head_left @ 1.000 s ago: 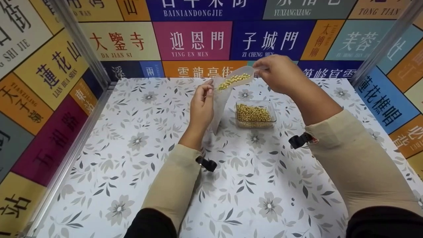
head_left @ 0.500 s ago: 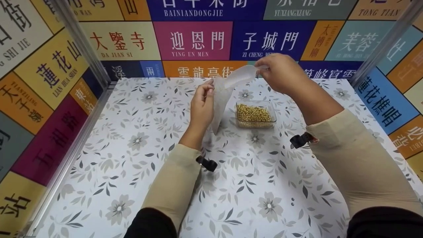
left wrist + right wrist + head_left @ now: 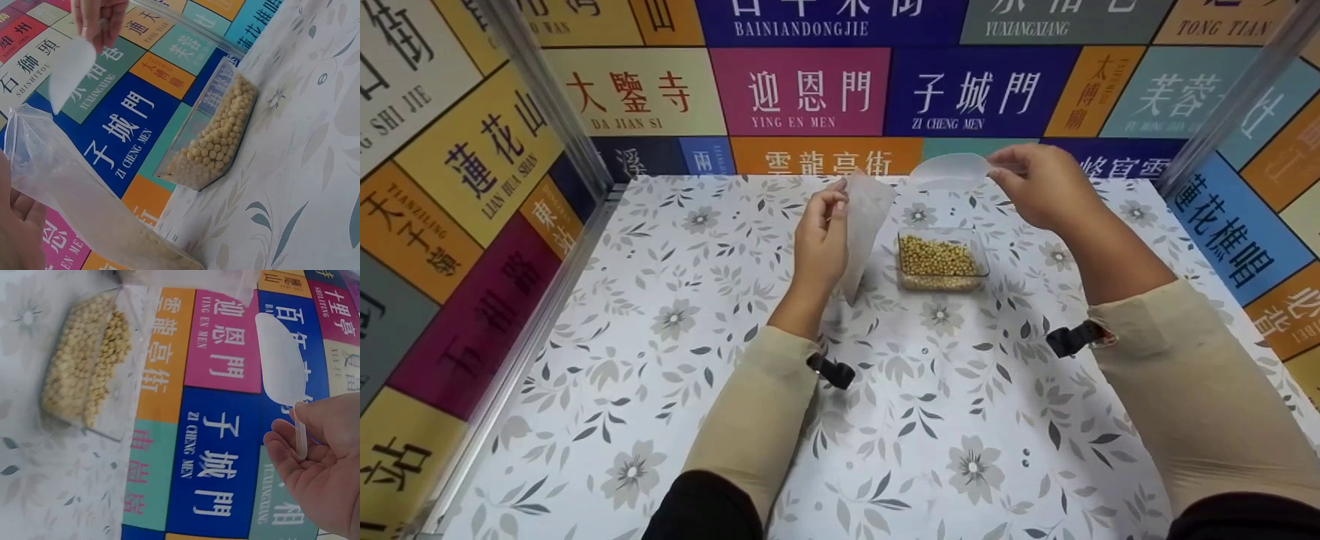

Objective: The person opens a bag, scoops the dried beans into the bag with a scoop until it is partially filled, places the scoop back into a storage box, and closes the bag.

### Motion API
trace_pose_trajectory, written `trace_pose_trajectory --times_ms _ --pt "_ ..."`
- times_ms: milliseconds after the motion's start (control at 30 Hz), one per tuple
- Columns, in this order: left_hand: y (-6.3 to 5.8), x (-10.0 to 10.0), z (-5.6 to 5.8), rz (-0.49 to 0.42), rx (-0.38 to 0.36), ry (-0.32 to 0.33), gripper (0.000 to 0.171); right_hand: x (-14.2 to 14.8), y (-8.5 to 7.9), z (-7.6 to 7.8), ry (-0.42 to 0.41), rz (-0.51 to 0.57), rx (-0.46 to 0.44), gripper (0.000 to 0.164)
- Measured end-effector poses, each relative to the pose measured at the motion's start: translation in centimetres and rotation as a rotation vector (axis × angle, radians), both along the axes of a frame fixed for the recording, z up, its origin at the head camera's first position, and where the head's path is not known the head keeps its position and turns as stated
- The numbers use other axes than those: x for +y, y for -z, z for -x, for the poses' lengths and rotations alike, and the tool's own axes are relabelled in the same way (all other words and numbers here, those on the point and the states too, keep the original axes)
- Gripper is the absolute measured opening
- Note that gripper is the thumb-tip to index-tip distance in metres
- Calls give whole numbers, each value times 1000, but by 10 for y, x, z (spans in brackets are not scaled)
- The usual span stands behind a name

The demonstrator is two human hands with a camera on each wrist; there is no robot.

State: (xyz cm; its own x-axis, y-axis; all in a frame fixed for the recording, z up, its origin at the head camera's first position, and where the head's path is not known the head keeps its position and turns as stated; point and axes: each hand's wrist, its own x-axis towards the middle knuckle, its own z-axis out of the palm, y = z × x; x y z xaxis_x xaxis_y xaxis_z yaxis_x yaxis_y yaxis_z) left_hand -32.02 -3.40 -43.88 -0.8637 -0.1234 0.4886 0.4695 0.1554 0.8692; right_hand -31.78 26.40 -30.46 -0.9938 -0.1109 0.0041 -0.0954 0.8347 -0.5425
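Note:
My left hand (image 3: 821,236) grips a translucent zip-top plastic bag (image 3: 868,225) by its left edge near the mouth, holding it upright on the table. Through its lower part, pale beans (image 3: 147,243) show faintly in the left wrist view. Right of the bag's mouth, my right hand (image 3: 1048,186) pinches the handle of a white translucent scoop (image 3: 951,172), raised behind the container; no beans are visible in its bowl (image 3: 281,365). A clear rectangular container (image 3: 981,262) stands right of the bag. Yellow soybeans (image 3: 936,257) fill it partway, heaped towards the left.
A white cloth with grey flowers and leaves covers the table (image 3: 720,420). Printed panels (image 3: 799,90) with large characters rise behind and at both sides. Metal posts (image 3: 562,112) stand at the corners. Black straps (image 3: 831,371) circle both wrists.
The scoop was full of soybeans at the bag's mouth, then tipped and emptied into it. My right hand has since drawn the scoop away to the right. My left hand stays put.

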Motion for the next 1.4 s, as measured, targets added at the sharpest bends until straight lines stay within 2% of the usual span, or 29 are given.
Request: trace_pose_trajectory --times_ms 300,500,667,1067,1400 --pt "-1 1 1 -26 -9 8 17 28 40 0 48 9 -29 48" --pt "0 2 2 -31 -13 13 19 42 64 2 47 -60 -67 47" --pt "2 1 2 -23 -16 17 17 49 78 5 47 -115 -87 47" --pt "2 1 2 -26 7 20 16 47 91 6 21 -163 -79 43" --pt "2 1 2 -35 7 27 18 32 92 7 -85 -289 43 37"
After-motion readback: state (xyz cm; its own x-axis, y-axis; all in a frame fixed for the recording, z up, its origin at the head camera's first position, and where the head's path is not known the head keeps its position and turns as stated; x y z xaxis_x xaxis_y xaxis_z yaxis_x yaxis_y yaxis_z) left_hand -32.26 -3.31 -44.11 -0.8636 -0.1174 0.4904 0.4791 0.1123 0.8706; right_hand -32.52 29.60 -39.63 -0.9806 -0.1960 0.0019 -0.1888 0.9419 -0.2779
